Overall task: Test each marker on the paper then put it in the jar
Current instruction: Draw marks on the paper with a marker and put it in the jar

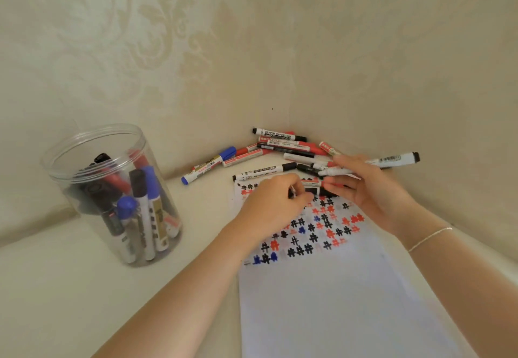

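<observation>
A white sheet of paper lies on the cream surface, its upper half covered with black, red and blue hash marks. Over its top edge my left hand and my right hand hold one marker between them, each pinching one end; its colour is hard to tell. A white marker with a black cap passes under my right thumb. A clear plastic jar stands upright at the left, open, with several black, red and blue markers inside.
A loose pile of markers lies in the wall corner just beyond my hands, and a blue-capped marker sticks out to its left. Patterned walls close in behind and to the right. A thin bracelet is on my right wrist.
</observation>
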